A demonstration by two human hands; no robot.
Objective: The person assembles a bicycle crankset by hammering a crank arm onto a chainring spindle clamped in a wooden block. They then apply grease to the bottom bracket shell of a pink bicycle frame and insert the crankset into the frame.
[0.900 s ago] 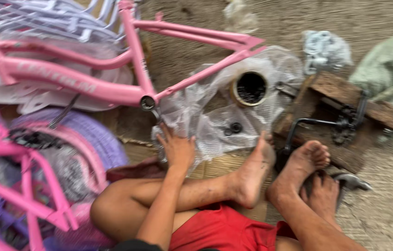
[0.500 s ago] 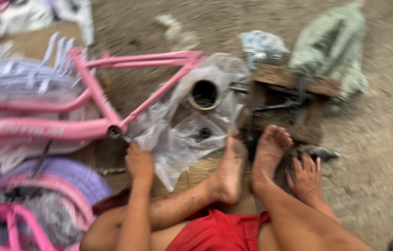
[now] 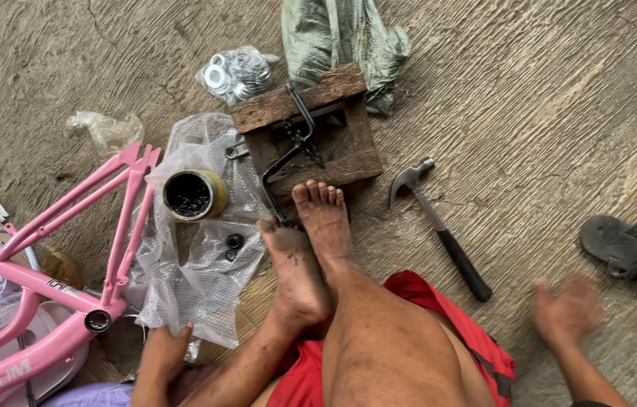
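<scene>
Left hand (image 3: 162, 350) low at seven o'clock, fingers loosely spread on the near corner of a clear bubble wrap sheet (image 3: 198, 279); impossible to tell whether pinching that corner or merely resting on it. Right hand (image 3: 569, 310) out at four o'clock, blurred, fingers apart and palm empty, over bare concrete, nearest to a claw hammer (image 3: 439, 226) lying at two o'clock from the knees. Sheet spread from the left hand toward eleven o'clock, under a round open tin (image 3: 192, 194) with dark contents and a couple of small black ring-shaped parts (image 3: 234, 241), its left edge tucked against a pink bicycle frame (image 3: 55, 294) at nine o'clock. Likely feather-light, limp, crinkly and slick, easy to tear and sure to drag or tip anything sitting on it; best taken by a free corner or edge, flat between thumb and fingers, and lifted slowly with the tin in mind. Hammer by contrast probably head-heavy and rigid, best gripped on the black handle near its end. Both bare feet (image 3: 311, 241) pointing to twelve o'clock, toes at a black crank arm (image 3: 288, 162) lying across a wooden block (image 3: 311, 136).
</scene>
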